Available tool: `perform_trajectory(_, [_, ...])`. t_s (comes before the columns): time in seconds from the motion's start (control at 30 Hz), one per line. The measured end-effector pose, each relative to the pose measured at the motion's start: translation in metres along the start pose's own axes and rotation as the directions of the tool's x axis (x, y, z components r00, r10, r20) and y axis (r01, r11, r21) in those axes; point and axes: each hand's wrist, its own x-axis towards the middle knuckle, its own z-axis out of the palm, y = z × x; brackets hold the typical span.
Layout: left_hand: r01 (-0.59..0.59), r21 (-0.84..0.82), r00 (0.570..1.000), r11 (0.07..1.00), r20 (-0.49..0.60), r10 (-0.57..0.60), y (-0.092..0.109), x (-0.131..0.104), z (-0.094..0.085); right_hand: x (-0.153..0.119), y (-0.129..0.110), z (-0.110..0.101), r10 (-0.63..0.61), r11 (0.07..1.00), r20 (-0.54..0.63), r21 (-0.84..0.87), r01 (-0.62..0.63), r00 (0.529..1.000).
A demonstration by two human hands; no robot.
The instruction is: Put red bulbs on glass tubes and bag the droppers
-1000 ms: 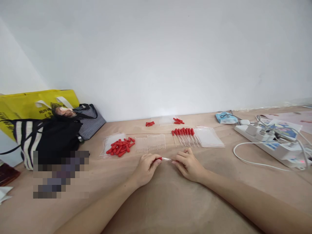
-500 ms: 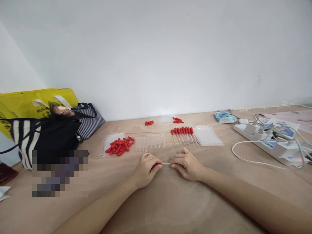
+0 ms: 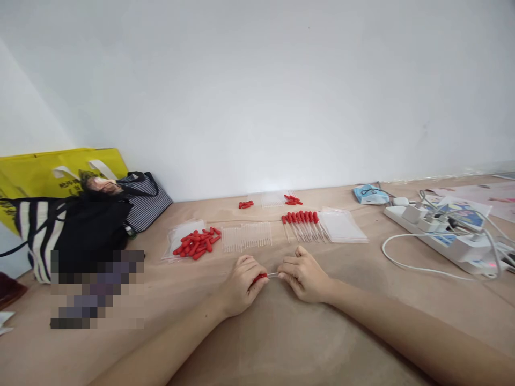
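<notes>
Between the fingers of my left hand (image 3: 244, 284) is a red rubber bulb (image 3: 260, 277). My right hand (image 3: 302, 276) pinches a thin clear tube (image 3: 273, 275), whose other end meets the bulb. Beyond my left hand, red bulbs (image 3: 196, 244) are heaped on clear plastic bags (image 3: 171, 244). Beside them lies a row of clear tubes (image 3: 246, 236). Several droppers with red bulbs (image 3: 301, 217) lie side by side past my right hand, next to a stack of clear bags (image 3: 344, 225).
Near the wall are two small groups of red bulbs (image 3: 246, 204) with more tubes (image 3: 272, 200) between them. At right sit a white power strip (image 3: 438, 238) with cables and a blue mask (image 3: 370, 194). Black, striped and yellow bags (image 3: 76, 230) stand at left.
Both hands have drawn slightly closer together, and less of the clear tube shows between them. More of the red bulb is visible at my left fingertips.
</notes>
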Motion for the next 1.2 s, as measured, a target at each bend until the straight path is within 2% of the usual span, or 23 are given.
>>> perform_trajectory(0.43, [0.073,0.007,0.997,0.997,0.002,-0.073,-0.004,0.001,-0.004,-0.001,0.007,-0.001,-0.002,0.994,-0.030,-0.110,-0.001,1.000])
perform_trajectory(0.6, [0.058,-0.026,0.998,0.998,0.014,-0.057,-0.007,0.003,-0.006,-0.002,0.008,-0.001,-0.023,0.987,-0.066,-0.159,0.012,0.998])
perform_trajectory(0.73, [0.034,-0.070,0.999,0.997,0.028,-0.033,-0.009,0.003,-0.006,-0.002,0.006,-0.004,-0.041,0.981,-0.042,-0.190,0.032,0.998])
perform_trajectory(0.83, [0.101,-0.078,0.995,0.992,0.008,-0.101,-0.010,0.001,-0.006,-0.004,0.008,-0.006,-0.021,0.981,-0.022,-0.195,0.017,1.000])
perform_trajectory(0.93, [0.232,-0.086,0.966,0.969,-0.094,-0.240,-0.012,-0.002,-0.005,-0.007,0.015,-0.006,0.100,0.974,-0.063,-0.197,-0.111,0.993])
perform_trajectory(1.03, [0.296,-0.085,0.936,0.951,-0.171,-0.307,-0.012,-0.003,-0.003,-0.005,0.029,-0.004,0.311,0.928,-0.175,-0.156,-0.338,0.934])
perform_trajectory(1.13, [0.266,-0.057,0.957,0.962,-0.104,-0.271,-0.011,0.000,-0.004,0.005,0.043,-0.001,0.500,0.840,-0.274,-0.075,-0.537,0.821])
perform_trajectory(1.2, [0.249,-0.043,0.966,0.968,-0.057,-0.251,-0.010,0.002,-0.005,0.016,0.050,0.001,0.576,0.781,-0.311,-0.065,-0.622,0.756])
